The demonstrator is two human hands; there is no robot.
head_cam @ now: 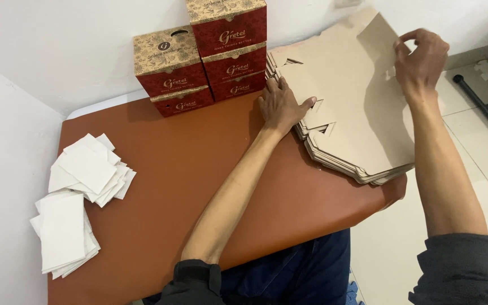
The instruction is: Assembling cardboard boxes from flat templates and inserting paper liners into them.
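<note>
On brown table (159, 186), hands (both) on flat cardboard blanks (351, 118)

Stretched both bare forearms forward from dark pushed-up sleeves. Laid the left hand (280, 106) flat, palm down, fingers (271, 93) spread slightly and thumb angled out to the right. Raised the right hand (422, 59) higher and farther out, wrist bent, fingers (410, 38) curled in a pinch toward the thumb.

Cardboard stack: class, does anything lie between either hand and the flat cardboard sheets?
Nothing visible does. The left hand already rests flat on the cardboard stack, and the right hand pinches the top sheet's far flap.
</note>
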